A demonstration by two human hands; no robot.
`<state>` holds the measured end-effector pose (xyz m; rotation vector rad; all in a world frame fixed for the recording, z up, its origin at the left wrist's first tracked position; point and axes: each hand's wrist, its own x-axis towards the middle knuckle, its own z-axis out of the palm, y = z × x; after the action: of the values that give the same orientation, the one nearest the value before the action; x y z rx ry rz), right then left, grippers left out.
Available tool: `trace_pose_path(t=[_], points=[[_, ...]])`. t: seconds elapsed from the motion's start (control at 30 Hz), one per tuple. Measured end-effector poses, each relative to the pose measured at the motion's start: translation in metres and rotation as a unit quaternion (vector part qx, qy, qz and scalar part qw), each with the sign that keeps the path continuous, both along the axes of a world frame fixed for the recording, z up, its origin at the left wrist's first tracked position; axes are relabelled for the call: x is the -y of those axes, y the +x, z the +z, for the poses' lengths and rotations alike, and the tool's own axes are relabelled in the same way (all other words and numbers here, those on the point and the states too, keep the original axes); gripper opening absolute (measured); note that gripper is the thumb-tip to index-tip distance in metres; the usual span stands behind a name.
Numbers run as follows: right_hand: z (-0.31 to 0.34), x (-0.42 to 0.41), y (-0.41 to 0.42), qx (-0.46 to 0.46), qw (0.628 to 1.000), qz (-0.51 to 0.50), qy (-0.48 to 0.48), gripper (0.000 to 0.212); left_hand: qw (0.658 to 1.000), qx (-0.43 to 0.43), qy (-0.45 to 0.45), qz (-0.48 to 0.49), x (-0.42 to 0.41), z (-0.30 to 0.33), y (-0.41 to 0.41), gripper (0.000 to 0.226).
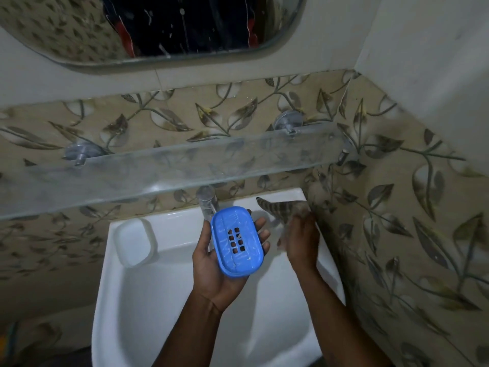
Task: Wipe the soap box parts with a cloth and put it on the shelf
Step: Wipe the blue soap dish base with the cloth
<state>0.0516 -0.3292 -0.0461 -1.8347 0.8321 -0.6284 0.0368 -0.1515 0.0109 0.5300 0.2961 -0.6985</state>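
Note:
My left hand holds a blue soap box part, an oval tray with several drain holes, flat on its palm over the sink. A white soap box part lies on the sink's back left ledge. My right hand rests on a striped cloth at the sink's back right corner; motion blur hides whether its fingers grip the cloth. The glass shelf runs along the wall above the sink and carries nothing.
A white sink fills the lower middle, with a chrome tap at its back. Leaf-patterned tiled walls close in behind and on the right. A mirror hangs above the shelf.

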Motion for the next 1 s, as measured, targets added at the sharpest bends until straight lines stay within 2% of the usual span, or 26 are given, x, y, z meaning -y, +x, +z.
trace_pose_path(t=[0.03, 0.07, 0.1, 0.13, 0.27, 0.3, 0.37, 0.43, 0.5, 0.57, 0.6, 0.63, 0.7, 0.77, 0.87, 1.0], points=[[0.008, -0.002, -0.004, 0.023, 0.988, -0.043, 0.148, 0.040, 1.000, 0.003, 0.002, 0.000, -0.003, 0.003, -0.002, 0.076], [0.014, -0.003, -0.007, 0.047, 0.945, -0.053, 0.319, 0.045, 1.000, 0.004, 0.004, 0.000, -0.007, 0.005, -0.004, 0.076], [0.018, -0.002, -0.013, 0.069, 0.893, -0.037, 0.443, 0.053, 1.000, 0.006, 0.005, 0.002, -0.012, 0.007, -0.007, 0.076], [0.019, -0.002, -0.021, 0.076, 0.859, 0.005, 0.507, 0.062, 1.000, 0.010, 0.009, 0.004, -0.017, 0.011, -0.010, 0.077], [0.040, -0.015, -0.058, 0.093, 0.821, 0.093, 0.555, 0.098, 1.000, 0.018, 0.012, 0.018, -0.040, 0.025, -0.022, 0.077], [0.053, -0.022, -0.067, 0.100, 0.822, 0.105, 0.551, 0.096, 1.000, 0.022, 0.009, 0.020, -0.047, 0.030, -0.025, 0.077], [0.080, -0.039, -0.086, 0.124, 0.824, 0.115, 0.540, 0.073, 0.999, 0.028, 0.006, 0.024, -0.059, 0.040, -0.032, 0.077], [0.111, -0.062, -0.101, 0.159, 0.847, 0.113, 0.495, 0.040, 0.999, 0.043, 0.007, 0.029, -0.071, 0.053, -0.040, 0.075], [0.145, -0.093, -0.116, 0.192, 0.906, 0.117, 0.359, 0.018, 0.998, 0.056, 0.013, 0.036, -0.081, 0.069, -0.049, 0.072], [0.172, -0.125, -0.126, 0.175, 0.954, 0.172, 0.169, 0.021, 0.996, 0.070, 0.021, 0.045, -0.090, 0.086, -0.057, 0.069], [0.182, -0.142, -0.130, 0.160, 0.956, 0.224, 0.101, 0.022, 0.996, 0.073, 0.023, 0.046, -0.094, 0.094, -0.061, 0.067], [0.187, -0.157, -0.133, 0.133, 0.949, 0.284, 0.044, 0.028, 0.996, 0.078, 0.021, 0.046, -0.100, 0.103, -0.065, 0.065], [0.194, -0.183, -0.136, 0.095, 0.910, 0.381, -0.130, 0.050, 0.995, 0.087, 0.008, 0.052, -0.111, 0.118, -0.072, 0.061], [0.199, -0.201, -0.137, 0.070, 0.875, 0.418, -0.233, 0.059, 0.993, 0.096, -0.003, 0.062, -0.124, 0.127, -0.077, 0.057], [0.212, -0.222, -0.147, 0.036, 0.862, 0.439, -0.253, 0.057, 0.991, 0.103, 0.003, 0.080, -0.140, 0.137, -0.084, 0.057], [0.214, -0.236, -0.157, 0.100, 0.835, 0.469, -0.271, 0.064, 0.986, 0.140, 0.015, 0.092, -0.162, 0.153, -0.093, 0.058]])
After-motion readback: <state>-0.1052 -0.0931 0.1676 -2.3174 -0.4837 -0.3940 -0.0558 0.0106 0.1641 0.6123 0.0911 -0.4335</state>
